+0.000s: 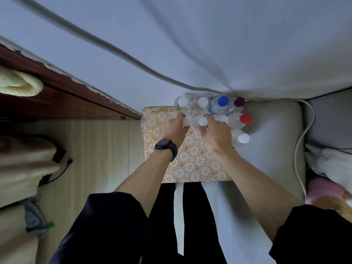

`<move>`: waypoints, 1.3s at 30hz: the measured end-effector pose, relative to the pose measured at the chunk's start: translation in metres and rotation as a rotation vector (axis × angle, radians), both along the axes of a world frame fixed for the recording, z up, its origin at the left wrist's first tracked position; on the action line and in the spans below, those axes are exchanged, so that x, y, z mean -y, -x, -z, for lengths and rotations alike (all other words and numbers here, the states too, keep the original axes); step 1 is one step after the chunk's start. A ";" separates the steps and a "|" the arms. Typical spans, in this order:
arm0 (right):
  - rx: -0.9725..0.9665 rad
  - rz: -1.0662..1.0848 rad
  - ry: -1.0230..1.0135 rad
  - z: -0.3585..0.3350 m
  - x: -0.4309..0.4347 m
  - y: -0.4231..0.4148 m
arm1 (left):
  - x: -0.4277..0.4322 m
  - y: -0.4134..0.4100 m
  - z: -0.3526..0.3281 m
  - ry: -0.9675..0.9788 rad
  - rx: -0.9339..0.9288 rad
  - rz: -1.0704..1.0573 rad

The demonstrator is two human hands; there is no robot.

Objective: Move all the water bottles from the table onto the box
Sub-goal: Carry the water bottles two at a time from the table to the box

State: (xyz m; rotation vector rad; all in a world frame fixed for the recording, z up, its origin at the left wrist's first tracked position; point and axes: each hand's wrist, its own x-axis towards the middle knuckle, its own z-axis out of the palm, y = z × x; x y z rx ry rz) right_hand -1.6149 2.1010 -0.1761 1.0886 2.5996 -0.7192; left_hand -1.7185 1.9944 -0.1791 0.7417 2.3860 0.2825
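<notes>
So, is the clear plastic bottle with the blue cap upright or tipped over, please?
Upright: the blue-capped bottle shows its cap on top, with the clear body beneath it.

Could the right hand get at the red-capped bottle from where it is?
Probably yes. The red-capped bottle stands close by, to the right of the right hand, and its cap is uncovered. But that hand grips a white-capped bottle, so it would have to let go first.

Upright bottles [219, 104] crowd the far end of the patterned box [190, 164], against the wall [171, 54]. Its near half lies bare. A cable [297, 149] runs to the right.
</notes>
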 end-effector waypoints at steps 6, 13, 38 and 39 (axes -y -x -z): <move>0.089 0.019 0.033 -0.014 0.001 0.000 | 0.002 -0.001 -0.008 0.037 0.026 0.067; -0.006 0.097 0.142 -0.079 0.026 -0.037 | 0.040 -0.012 -0.056 0.104 0.119 0.056; -0.446 -1.127 0.303 -0.231 0.281 -0.019 | 0.394 -0.230 -0.235 -0.054 -0.365 -1.202; -0.457 -1.213 0.314 -0.241 0.310 -0.023 | 0.413 -0.250 -0.244 -0.031 -0.416 -1.261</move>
